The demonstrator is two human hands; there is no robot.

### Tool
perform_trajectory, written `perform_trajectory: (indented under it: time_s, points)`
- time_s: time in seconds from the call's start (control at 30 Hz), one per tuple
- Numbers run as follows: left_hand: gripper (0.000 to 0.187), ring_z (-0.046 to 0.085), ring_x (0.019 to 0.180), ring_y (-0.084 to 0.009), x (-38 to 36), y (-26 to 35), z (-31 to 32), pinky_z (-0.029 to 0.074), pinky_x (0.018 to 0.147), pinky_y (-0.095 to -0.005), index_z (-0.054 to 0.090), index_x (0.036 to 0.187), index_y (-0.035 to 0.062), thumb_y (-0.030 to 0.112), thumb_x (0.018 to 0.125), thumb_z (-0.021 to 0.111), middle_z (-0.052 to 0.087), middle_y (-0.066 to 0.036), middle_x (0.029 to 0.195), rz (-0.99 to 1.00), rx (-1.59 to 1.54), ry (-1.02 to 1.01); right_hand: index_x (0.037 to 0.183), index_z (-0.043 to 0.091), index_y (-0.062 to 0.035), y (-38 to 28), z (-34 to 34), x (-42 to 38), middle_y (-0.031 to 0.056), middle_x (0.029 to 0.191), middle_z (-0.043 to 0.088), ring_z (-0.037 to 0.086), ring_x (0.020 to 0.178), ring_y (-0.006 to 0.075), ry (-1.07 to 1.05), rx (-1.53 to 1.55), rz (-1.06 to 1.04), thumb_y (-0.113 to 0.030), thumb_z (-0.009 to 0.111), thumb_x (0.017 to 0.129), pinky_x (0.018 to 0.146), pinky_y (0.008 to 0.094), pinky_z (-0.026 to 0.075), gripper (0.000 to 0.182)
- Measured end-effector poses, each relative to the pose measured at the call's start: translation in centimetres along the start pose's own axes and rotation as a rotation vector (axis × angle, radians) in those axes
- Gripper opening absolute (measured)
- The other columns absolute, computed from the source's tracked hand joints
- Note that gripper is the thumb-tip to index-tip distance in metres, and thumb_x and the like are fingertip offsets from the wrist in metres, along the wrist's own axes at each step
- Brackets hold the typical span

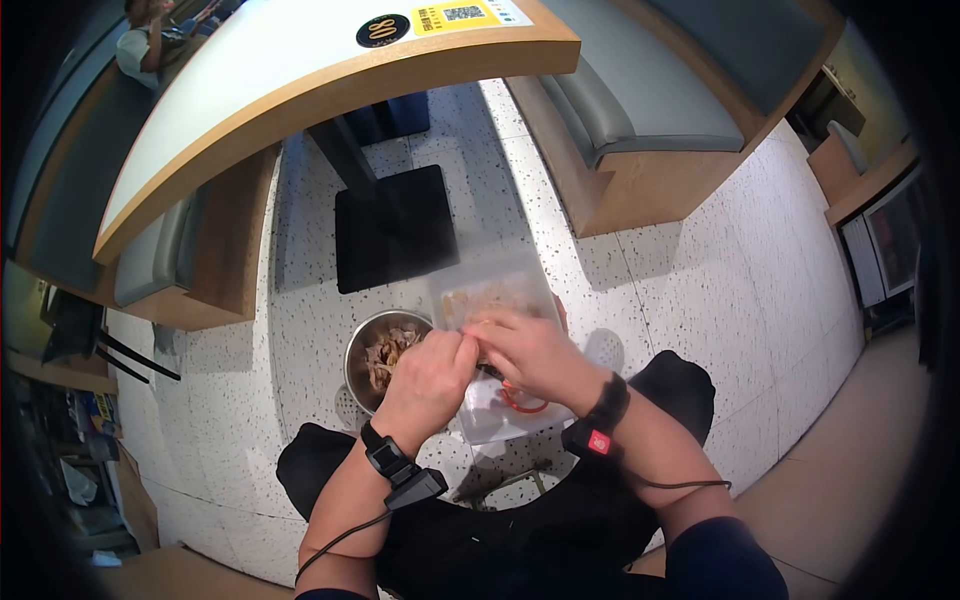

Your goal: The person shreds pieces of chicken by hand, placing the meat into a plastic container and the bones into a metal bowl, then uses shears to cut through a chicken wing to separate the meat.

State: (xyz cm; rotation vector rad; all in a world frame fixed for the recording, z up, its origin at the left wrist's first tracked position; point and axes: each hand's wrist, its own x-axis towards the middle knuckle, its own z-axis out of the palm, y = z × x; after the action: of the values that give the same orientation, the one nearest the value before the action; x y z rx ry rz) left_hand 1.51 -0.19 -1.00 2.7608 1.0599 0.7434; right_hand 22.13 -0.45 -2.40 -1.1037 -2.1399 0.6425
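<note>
My left hand (432, 375) and my right hand (532, 358) meet in front of me, fingers pinched together at the tips. Whatever lies between them is too small and too covered to make out. To the left, partly behind my left hand, stands a round metal bowl (352, 372) holding brownish, torn-looking food pieces (388, 352). Just beyond my fingers is a translucent plastic tub (490, 268) with blurred pale pieces inside. Below my right hand, a red-orange loop like a handle (525, 402) rests on a whitish translucent surface (500, 428).
A white table (270, 75) with a wooden edge arches ahead, its black base plate (395, 230) on the speckled floor (640, 290). Grey padded benches (660, 110) flank it. My knees (680, 385) frame the containers. Another person (150, 45) is at the far left.
</note>
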Motion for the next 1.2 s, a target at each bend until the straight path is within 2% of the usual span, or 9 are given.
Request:
perform_trajectory:
  time_s: [0.13, 0.27, 0.33, 0.53, 0.8, 0.97, 1.07, 1.17, 1.2]
  points:
    - [0.013, 0.062, 0.071, -0.0259, -0.2, -0.1, 0.1, 0.052, 0.058, -0.0385, 0.063, 0.095, 0.0037, 0.005, 0.084, 0.069, 0.057, -0.009, 0.078, -0.065, 0.027, 0.037, 0.104, 0.071, -0.0011, -0.1, 0.0, 0.1, 0.0180, 0.096, 0.068, 0.067, 0.089, 0.0373, 0.009, 0.000, 0.114, -0.012, 0.066, 0.093, 0.080, 0.0446, 0.055, 0.016]
    - [0.010, 0.062, 0.065, -0.0261, -0.4, -0.2, 0.4, 0.050, 0.055, -0.0388, 0.063, 0.093, 0.0047, 0.007, 0.087, 0.071, 0.056, -0.008, 0.072, -0.081, 0.045, 0.040, 0.101, 0.069, -0.0002, 0.6, 1.1, 0.0, 0.0198, 0.092, 0.065, 0.065, 0.083, 0.0386, 0.042, 0.030, 0.116, -0.014, 0.062, 0.096, 0.075, 0.0460, 0.053, 0.017]
    - [0.010, 0.062, 0.066, -0.0261, -0.2, 0.1, 0.2, 0.050, 0.055, -0.0386, 0.063, 0.092, 0.0046, 0.007, 0.087, 0.071, 0.056, -0.008, 0.072, -0.085, 0.046, 0.040, 0.091, 0.063, 0.0040, 0.0, 1.1, 0.3, 0.0238, 0.090, 0.064, 0.063, 0.087, 0.0435, -0.050, 0.195, 0.276, -0.023, 0.055, 0.102, 0.081, 0.0510, 0.049, 0.030]
    - [0.011, 0.063, 0.066, -0.0259, 0.1, 0.5, 0.2, 0.051, 0.055, -0.0387, 0.063, 0.095, 0.0043, 0.006, 0.086, 0.070, 0.057, -0.008, 0.072, -0.084, 0.038, 0.084, 0.091, 0.059, 0.0045, -0.4, 0.5, 0.6, 0.0261, 0.089, 0.062, 0.061, 0.088, 0.0444, -0.141, 0.438, 0.460, -0.026, 0.049, 0.105, 0.079, 0.0503, 0.047, 0.035]
    - [0.016, 0.063, 0.065, -0.0300, 0.0, 0.9, 0.2, 0.052, 0.058, -0.0413, 0.062, 0.097, 0.0031, 0.000, 0.082, 0.066, 0.058, -0.011, 0.072, -0.134, -0.065, 0.081, 0.093, 0.058, 0.0045, 0.3, 1.4, 0.4, 0.0262, 0.087, 0.062, 0.062, 0.085, 0.0447, -0.101, 0.435, 0.390, -0.025, 0.050, 0.102, 0.077, 0.0501, 0.047, 0.032]
    - [0.007, 0.068, 0.074, -0.0378, 0.1, 1.0, -0.5, 0.055, 0.064, -0.0428, 0.070, 0.099, 0.0031, 0.007, 0.094, 0.067, 0.068, -0.018, 0.081, -0.338, -0.333, 0.157, 0.092, 0.057, 0.0043, -0.2, 0.6, 0.8, 0.0259, 0.085, 0.062, 0.061, 0.084, 0.0445, -0.125, 0.502, 0.324, -0.024, 0.050, 0.101, 0.076, 0.0496, 0.047, 0.030]
    - [0.011, 0.068, 0.065, -0.0281, -0.1, 1.0, -0.4, 0.052, 0.062, -0.0369, 0.070, 0.100, -0.0013, 0.009, 0.097, 0.067, 0.068, -0.017, 0.077, -0.379, -0.421, 0.157, 0.092, 0.057, 0.0039, -0.3, 0.6, 0.7, 0.0260, 0.085, 0.061, 0.061, 0.083, 0.0440, -0.088, 0.455, 0.254, -0.023, 0.050, 0.101, 0.075, 0.0485, 0.047, 0.029]
    - [0.013, 0.067, 0.063, -0.0268, 0.1, 1.1, -1.7, 0.051, 0.058, -0.0337, 0.071, 0.098, 0.0008, 0.012, 0.099, 0.066, 0.069, -0.013, 0.076, -0.560, -0.653, 0.057, 0.092, 0.056, 0.0039, -0.6, 0.3, 0.6, 0.0204, 0.081, 0.061, 0.062, 0.078, 0.0350, -0.105, 0.489, 0.312, -0.021, 0.050, 0.100, 0.073, 0.0448, 0.047, 0.027]
    - [0.013, 0.067, 0.063, -0.0268, 0.0, 0.9, -1.8, 0.051, 0.058, -0.0337, 0.071, 0.098, 0.0008, 0.012, 0.099, 0.066, 0.069, -0.013, 0.076, -0.559, -0.652, 0.060, 0.091, 0.056, 0.0026, -0.9, 0.2, 0.6, 0.0142, 0.078, 0.058, 0.059, 0.072, 0.0272, -0.110, 0.633, 0.400, -0.019, 0.049, 0.100, 0.066, 0.0398, 0.046, 0.024]
